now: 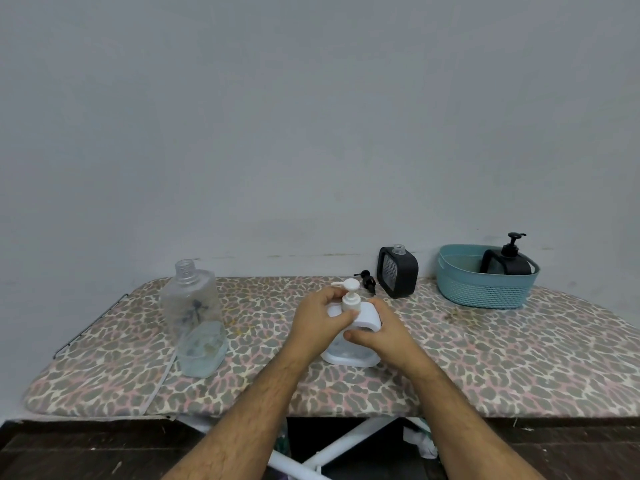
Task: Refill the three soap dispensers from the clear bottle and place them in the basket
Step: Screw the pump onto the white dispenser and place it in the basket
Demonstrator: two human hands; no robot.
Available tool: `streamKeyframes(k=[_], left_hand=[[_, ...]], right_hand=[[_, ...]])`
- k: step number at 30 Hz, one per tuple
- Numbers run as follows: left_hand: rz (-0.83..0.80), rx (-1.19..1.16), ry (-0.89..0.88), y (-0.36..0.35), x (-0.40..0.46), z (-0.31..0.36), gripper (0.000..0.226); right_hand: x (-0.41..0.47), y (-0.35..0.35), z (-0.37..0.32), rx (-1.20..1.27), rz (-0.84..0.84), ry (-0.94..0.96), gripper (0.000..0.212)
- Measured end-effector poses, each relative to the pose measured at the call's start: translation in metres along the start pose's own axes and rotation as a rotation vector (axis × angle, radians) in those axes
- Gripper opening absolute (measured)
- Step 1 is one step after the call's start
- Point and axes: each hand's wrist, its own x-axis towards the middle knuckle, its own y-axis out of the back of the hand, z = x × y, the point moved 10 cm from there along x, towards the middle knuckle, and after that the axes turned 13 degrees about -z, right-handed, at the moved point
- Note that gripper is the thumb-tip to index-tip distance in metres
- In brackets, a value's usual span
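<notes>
While the uncapped clear bottle (194, 317) stands near the board's (485, 368) left edge, the left hand (320, 323) pinches the white dispenser's (353, 327) pump and the right hand (384, 336) clamps its body at centre. Rightward stand an open black dispenser (398, 271), its loose pump (367, 280), and the teal basket (485, 285) holding another; bare cover lies between.
</notes>
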Motion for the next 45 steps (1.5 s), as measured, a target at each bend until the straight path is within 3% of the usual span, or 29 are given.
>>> streamKeyframes(k=[4, 8, 16, 18, 22, 28, 33, 39, 43, 45], left_hand=[[-0.007, 0.014, -0.001, -0.006, -0.002, 0.003, 0.023], [0.062, -0.022, -0.007, -0.008, 0.000, -0.001, 0.026], [-0.034, -0.026, -0.008, -0.013, 0.006, -0.005, 0.031], [0.005, -0.085, 0.000, -0.008, 0.003, -0.011, 0.033], [0.103, -0.267, 0.057, 0.003, -0.004, -0.028, 0.012], [0.021, -0.158, -0.005, -0.014, -0.006, -0.010, 0.017], [0.060, 0.003, 0.032, -0.019, -0.001, 0.009, 0.018], [0.122, -0.214, 0.072, -0.013, -0.002, -0.017, 0.031], [0.058, -0.198, 0.022, -0.015, -0.002, -0.014, 0.016], [0.052, -0.131, -0.016, -0.017, -0.003, -0.010, 0.029]], right_hand=[[0.004, 0.007, -0.003, -0.204, -0.038, -0.060, 0.048], [0.002, 0.010, 0.002, -0.302, -0.057, -0.116, 0.065], [-0.001, 0.009, -0.002, -0.285, -0.043, -0.096, 0.058], [-0.003, 0.009, -0.003, -0.272, -0.032, -0.089, 0.057], [-0.004, 0.010, -0.002, -0.267, -0.017, -0.086, 0.057], [-0.002, 0.008, 0.000, -0.288, 0.001, -0.083, 0.053], [-0.004, 0.008, 0.002, -0.261, 0.021, -0.083, 0.046], [-0.002, 0.008, 0.001, -0.305, 0.015, -0.076, 0.054], [-0.003, 0.008, 0.000, -0.279, 0.022, -0.075, 0.051], [-0.003, 0.008, 0.001, -0.282, 0.025, -0.076, 0.050]])
